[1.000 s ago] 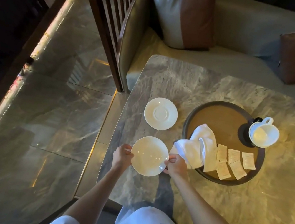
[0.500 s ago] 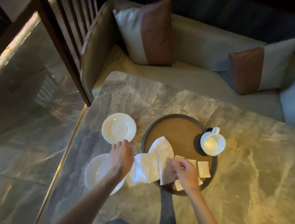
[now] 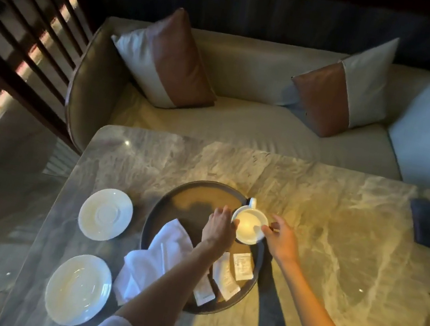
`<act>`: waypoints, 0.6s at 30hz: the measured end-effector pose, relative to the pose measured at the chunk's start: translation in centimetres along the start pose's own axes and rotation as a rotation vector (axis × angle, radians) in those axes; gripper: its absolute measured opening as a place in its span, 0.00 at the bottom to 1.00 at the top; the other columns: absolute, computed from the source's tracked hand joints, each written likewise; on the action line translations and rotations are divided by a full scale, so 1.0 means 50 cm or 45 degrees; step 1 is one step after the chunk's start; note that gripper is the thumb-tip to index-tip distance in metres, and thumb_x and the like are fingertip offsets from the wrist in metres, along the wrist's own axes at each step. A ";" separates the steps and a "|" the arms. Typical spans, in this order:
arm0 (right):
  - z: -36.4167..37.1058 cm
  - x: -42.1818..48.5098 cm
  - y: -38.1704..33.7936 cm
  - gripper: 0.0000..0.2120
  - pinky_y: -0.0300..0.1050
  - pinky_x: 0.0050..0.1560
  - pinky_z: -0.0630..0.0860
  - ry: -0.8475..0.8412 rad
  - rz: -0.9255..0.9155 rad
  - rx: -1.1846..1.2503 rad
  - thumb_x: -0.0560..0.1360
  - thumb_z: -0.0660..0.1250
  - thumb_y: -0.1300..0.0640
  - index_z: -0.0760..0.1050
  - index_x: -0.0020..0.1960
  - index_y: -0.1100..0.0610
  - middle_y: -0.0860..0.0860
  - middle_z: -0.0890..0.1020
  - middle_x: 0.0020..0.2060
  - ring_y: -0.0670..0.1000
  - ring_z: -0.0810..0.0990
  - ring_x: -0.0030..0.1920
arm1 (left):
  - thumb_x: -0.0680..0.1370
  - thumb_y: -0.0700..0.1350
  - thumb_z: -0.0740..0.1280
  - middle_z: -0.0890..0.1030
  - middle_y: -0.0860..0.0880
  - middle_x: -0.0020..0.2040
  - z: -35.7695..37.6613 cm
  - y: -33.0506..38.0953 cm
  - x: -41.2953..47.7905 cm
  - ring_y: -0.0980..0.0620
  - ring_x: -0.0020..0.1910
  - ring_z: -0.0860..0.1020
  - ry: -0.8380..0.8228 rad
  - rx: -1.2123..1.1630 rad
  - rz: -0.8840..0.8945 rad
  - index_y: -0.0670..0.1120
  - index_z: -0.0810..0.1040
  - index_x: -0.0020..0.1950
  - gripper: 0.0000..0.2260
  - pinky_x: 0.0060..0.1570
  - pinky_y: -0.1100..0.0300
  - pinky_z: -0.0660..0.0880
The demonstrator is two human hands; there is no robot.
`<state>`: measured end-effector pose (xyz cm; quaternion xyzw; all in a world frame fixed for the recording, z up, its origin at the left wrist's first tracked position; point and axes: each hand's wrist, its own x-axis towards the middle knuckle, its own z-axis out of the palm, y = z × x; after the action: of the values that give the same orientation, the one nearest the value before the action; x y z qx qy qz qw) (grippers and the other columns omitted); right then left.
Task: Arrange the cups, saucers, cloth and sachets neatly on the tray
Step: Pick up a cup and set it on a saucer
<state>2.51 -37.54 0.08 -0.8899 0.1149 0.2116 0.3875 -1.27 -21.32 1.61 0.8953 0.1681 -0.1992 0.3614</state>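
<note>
A marble surface point(image 3: 328, 210) is carrying a round tray point(image 3: 148, 225). At its far right edge, the left hand point(image 3: 218, 227) and right hand point(image 3: 279, 237) are gripping the white cup point(image 3: 249, 225), fingers curling around opposite sides of it.

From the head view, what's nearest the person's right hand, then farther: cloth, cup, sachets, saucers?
1. Cup, at the fingertips of the right hand.
2. Sachets, on the near side of the tray.
3. Cloth, over the tray's left rim.
4. Far saucer and near saucer, left of the tray: too close to call.
</note>
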 end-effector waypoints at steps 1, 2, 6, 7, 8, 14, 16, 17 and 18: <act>0.003 0.004 0.003 0.22 0.47 0.54 0.73 -0.033 -0.015 -0.001 0.76 0.70 0.58 0.72 0.68 0.59 0.58 0.81 0.56 0.55 0.80 0.52 | 0.82 0.47 0.59 0.73 0.39 0.63 0.009 0.003 0.006 0.39 0.62 0.73 -0.005 0.017 -0.002 0.42 0.68 0.66 0.15 0.61 0.45 0.72; 0.004 0.007 0.006 0.21 0.47 0.54 0.74 -0.053 -0.040 -0.009 0.76 0.70 0.58 0.73 0.67 0.59 0.57 0.82 0.56 0.55 0.80 0.53 | 0.82 0.47 0.59 0.74 0.39 0.62 0.016 0.006 0.011 0.40 0.62 0.73 -0.003 0.022 -0.004 0.43 0.68 0.66 0.15 0.60 0.46 0.73; 0.003 0.008 0.013 0.15 0.50 0.56 0.75 -0.012 -0.175 -0.006 0.77 0.68 0.57 0.77 0.62 0.60 0.56 0.82 0.56 0.56 0.80 0.55 | 0.81 0.46 0.61 0.76 0.39 0.58 0.032 0.019 0.021 0.39 0.56 0.77 0.063 -0.024 -0.059 0.42 0.72 0.63 0.13 0.53 0.47 0.75; 0.002 0.007 0.015 0.15 0.49 0.58 0.74 0.000 -0.175 -0.010 0.77 0.67 0.58 0.77 0.63 0.59 0.56 0.82 0.57 0.56 0.79 0.57 | 0.81 0.46 0.61 0.76 0.39 0.57 0.034 0.022 0.022 0.39 0.54 0.78 0.090 -0.039 -0.074 0.42 0.73 0.62 0.12 0.51 0.47 0.75; 0.001 0.007 0.016 0.15 0.49 0.60 0.74 0.003 -0.173 -0.023 0.78 0.66 0.59 0.77 0.64 0.59 0.56 0.81 0.59 0.56 0.79 0.59 | 0.81 0.46 0.61 0.76 0.40 0.56 0.035 0.026 0.024 0.39 0.53 0.78 0.121 -0.048 -0.080 0.41 0.73 0.61 0.11 0.50 0.48 0.75; -0.015 -0.007 0.008 0.13 0.51 0.55 0.77 0.047 -0.366 -0.096 0.76 0.64 0.64 0.81 0.59 0.58 0.55 0.85 0.52 0.56 0.81 0.54 | 0.80 0.41 0.60 0.78 0.41 0.55 0.023 0.030 0.023 0.41 0.51 0.78 0.178 -0.085 -0.024 0.40 0.77 0.58 0.10 0.49 0.49 0.76; -0.021 -0.016 -0.003 0.14 0.44 0.49 0.75 0.098 -0.430 -0.127 0.76 0.67 0.62 0.81 0.60 0.57 0.54 0.85 0.49 0.55 0.81 0.51 | 0.79 0.41 0.62 0.78 0.41 0.54 0.012 0.025 0.014 0.41 0.50 0.78 0.203 -0.132 0.019 0.42 0.77 0.59 0.11 0.46 0.52 0.74; -0.023 -0.020 -0.010 0.14 0.41 0.45 0.72 0.098 -0.447 -0.136 0.76 0.67 0.60 0.81 0.61 0.54 0.53 0.84 0.47 0.54 0.81 0.48 | 0.78 0.41 0.63 0.79 0.41 0.53 0.003 0.021 0.009 0.42 0.50 0.78 0.228 -0.170 0.039 0.42 0.77 0.57 0.10 0.45 0.54 0.73; -0.023 -0.023 -0.019 0.14 0.39 0.42 0.69 0.087 -0.436 -0.144 0.76 0.68 0.57 0.81 0.61 0.52 0.51 0.82 0.44 0.52 0.80 0.46 | 0.77 0.41 0.64 0.79 0.41 0.51 -0.007 0.017 0.002 0.42 0.49 0.78 0.252 -0.214 0.060 0.41 0.77 0.55 0.08 0.44 0.55 0.72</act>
<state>2.18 -37.70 1.95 -0.9235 -0.0373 0.1181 0.3630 -0.72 -21.60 2.28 0.8808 0.1980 -0.0863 0.4214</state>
